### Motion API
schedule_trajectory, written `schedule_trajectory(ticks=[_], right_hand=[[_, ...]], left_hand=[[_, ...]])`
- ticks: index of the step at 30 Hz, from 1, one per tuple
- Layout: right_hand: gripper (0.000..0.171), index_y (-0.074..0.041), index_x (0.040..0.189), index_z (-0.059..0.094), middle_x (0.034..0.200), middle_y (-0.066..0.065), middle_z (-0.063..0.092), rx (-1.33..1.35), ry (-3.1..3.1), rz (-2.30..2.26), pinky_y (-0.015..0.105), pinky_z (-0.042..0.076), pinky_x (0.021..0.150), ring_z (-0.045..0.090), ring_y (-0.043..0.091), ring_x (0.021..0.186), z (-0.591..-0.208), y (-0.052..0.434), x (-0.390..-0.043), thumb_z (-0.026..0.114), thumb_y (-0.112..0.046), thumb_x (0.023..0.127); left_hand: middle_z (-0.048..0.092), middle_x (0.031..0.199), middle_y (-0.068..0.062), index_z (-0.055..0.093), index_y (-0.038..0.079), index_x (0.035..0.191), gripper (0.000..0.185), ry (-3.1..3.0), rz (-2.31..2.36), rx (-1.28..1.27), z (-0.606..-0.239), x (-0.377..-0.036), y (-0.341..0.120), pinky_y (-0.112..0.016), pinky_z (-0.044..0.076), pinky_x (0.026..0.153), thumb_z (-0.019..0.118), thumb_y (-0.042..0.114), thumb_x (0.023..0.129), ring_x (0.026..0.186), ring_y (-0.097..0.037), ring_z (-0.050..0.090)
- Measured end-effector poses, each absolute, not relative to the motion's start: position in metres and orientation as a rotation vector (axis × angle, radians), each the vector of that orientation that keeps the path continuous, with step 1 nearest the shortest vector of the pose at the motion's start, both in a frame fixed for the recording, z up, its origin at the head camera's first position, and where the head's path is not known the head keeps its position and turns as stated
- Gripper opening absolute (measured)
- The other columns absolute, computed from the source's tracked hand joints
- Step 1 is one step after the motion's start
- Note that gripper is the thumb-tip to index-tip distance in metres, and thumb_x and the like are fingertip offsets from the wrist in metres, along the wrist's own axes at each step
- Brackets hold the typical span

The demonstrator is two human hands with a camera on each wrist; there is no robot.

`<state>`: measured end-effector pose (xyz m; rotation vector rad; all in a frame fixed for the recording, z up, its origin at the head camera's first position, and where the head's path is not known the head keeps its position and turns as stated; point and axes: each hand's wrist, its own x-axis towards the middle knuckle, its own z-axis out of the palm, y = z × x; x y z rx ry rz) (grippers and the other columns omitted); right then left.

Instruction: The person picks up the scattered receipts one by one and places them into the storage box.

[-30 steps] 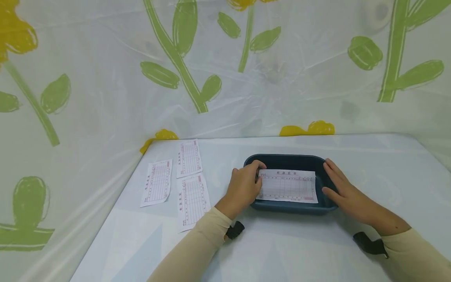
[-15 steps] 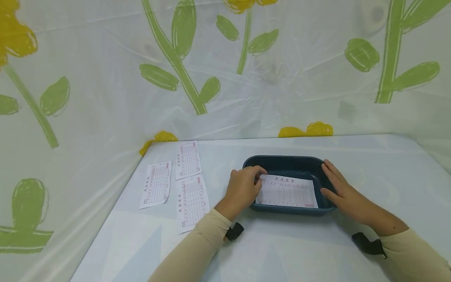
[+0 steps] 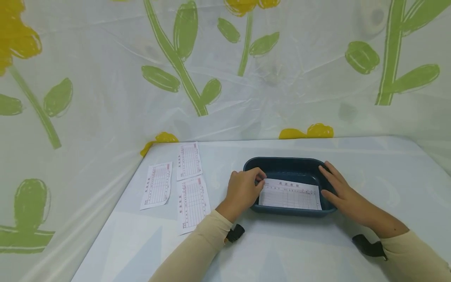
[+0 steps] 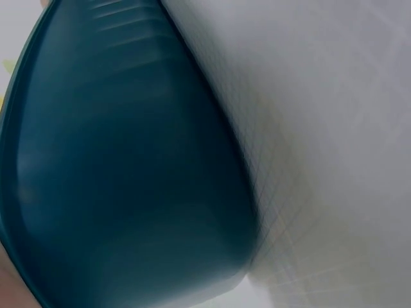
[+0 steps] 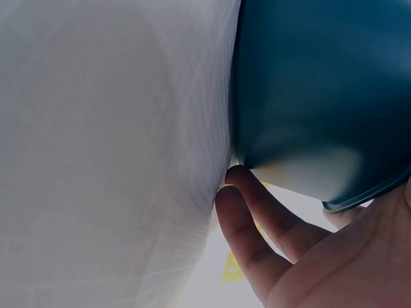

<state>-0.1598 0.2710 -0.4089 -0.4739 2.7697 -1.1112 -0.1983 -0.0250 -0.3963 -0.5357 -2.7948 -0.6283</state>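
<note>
The left hand [image 3: 244, 190] reaches over the near end of a dark blue tub [image 3: 292, 212], its fingers bent and its thumb brought up to them. It seems to pinch the upper corner of a printed paper form [image 3: 290, 194], though the fingertips are small in the head view and the left wrist view shows mostly the tub's outer wall. The form is inside the tub, just to the right of the left hand, with its lower edge beside the front wall.

The right hand [image 3: 343, 192] rests at the opposite end of the tub, fingers fairly straight and spread, the thumb set apart from them at the rim. In the right wrist view, two of its fingers lie extended alongside the tub's outer wall. The form reaches across from the left hand to near the right thumb.

To the left of the left hand, three more forms lie on the white table: the nearest one [image 3: 193, 203] partly behind the left sleeve [image 3: 192, 250], another [image 3: 189, 160] just beyond it, and the third [image 3: 156, 185] farthest left. Beyond both hands hangs a pale sheet [image 3: 282, 98] printed with green leaves and yellow flowers.
</note>
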Motion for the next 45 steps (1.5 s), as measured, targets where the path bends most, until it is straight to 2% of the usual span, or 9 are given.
schedule_trajectory(ticks=[8,18,28,37,45], right_hand=[[0.071,-0.018,0.162,0.003,0.167,0.015,-0.014,-0.496,2.785,-1.111,0.083,0.013,0.102,-0.004,0.052,0.15,-0.411,0.272,-0.16,0.046,-0.028,0.106],[0.071,-0.017,0.162,0.004,0.167,0.015,-0.014,-0.507,2.792,-1.106,0.083,0.013,0.102,-0.004,0.053,0.15,-0.41,0.271,-0.161,0.046,-0.028,0.106],[0.071,-0.018,0.162,0.003,0.167,0.016,-0.014,-0.506,2.777,-1.117,0.083,0.011,0.103,-0.005,0.053,0.15,-0.412,0.271,-0.16,0.045,-0.028,0.106],[0.071,-0.017,0.162,0.005,0.167,0.016,-0.014,-0.486,2.759,-1.124,0.083,0.013,0.102,-0.005,0.053,0.15,-0.411,0.271,-0.158,0.047,-0.027,0.106],[0.07,-0.017,0.162,0.006,0.168,0.015,-0.013,-0.498,2.772,-1.12,0.083,0.013,0.102,-0.005,0.052,0.15,-0.409,0.27,-0.158,0.046,-0.027,0.106]], left_hand=[[0.078,0.091,0.011,0.076,0.024,0.097,0.007,-2.78,-0.578,-0.533,-0.397,-0.198,-0.023,-0.027,0.038,0.074,0.072,0.026,0.093,0.079,-0.008,0.066],[0.078,0.094,0.009,0.078,0.022,0.102,0.013,-2.783,-0.511,-0.527,-0.396,-0.198,-0.024,-0.025,0.038,0.07,0.069,0.028,0.095,0.073,-0.009,0.062],[0.078,0.103,0.007,0.077,0.022,0.109,0.018,-2.792,-0.432,-0.559,-0.395,-0.198,-0.026,-0.024,0.039,0.068,0.067,0.029,0.096,0.08,-0.008,0.067],[0.077,0.102,0.006,0.076,0.023,0.11,0.018,-2.774,-0.428,-0.567,-0.393,-0.198,-0.029,-0.028,0.043,0.071,0.065,0.028,0.097,0.091,-0.012,0.07],[0.076,0.103,0.004,0.076,0.022,0.108,0.017,-2.688,-0.462,-0.582,-0.388,-0.2,-0.034,-0.032,0.048,0.075,0.065,0.027,0.096,0.092,-0.014,0.07]])
